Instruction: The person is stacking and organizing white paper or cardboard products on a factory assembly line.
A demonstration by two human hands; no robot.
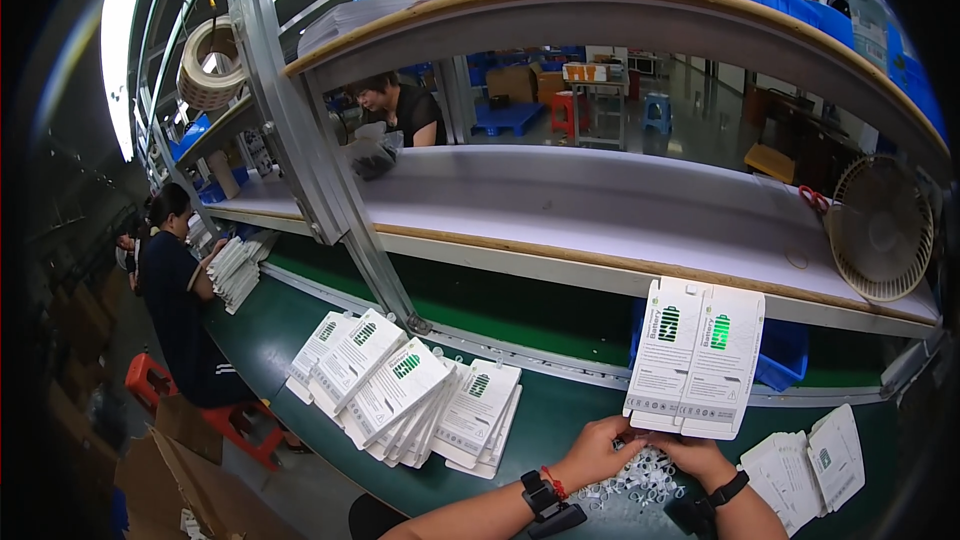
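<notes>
Two white flat cartons (695, 358) with green battery-shaped prints stand side by side, edges touching or overlapping, tilted up in front of me. My left hand (598, 454) is closed at their lower left edge, thumb and fingers pinched together. At the lower edge, my right hand (692, 456) also grips, its fingertips partly hidden behind the cartons. Whether the two panels are one piece or two, I cannot tell. Below my hands lies a loose heap of small white plastic loops (640, 482) on the green table.
Stacks of similar white cartons (395, 390) lie to the left, and more cartons (800, 475) at the right. A blue bin (782, 355) sits behind the held cartons. Above is a shelf (600, 195) with a fan (880, 230). A co-worker (180, 290) sits farther left.
</notes>
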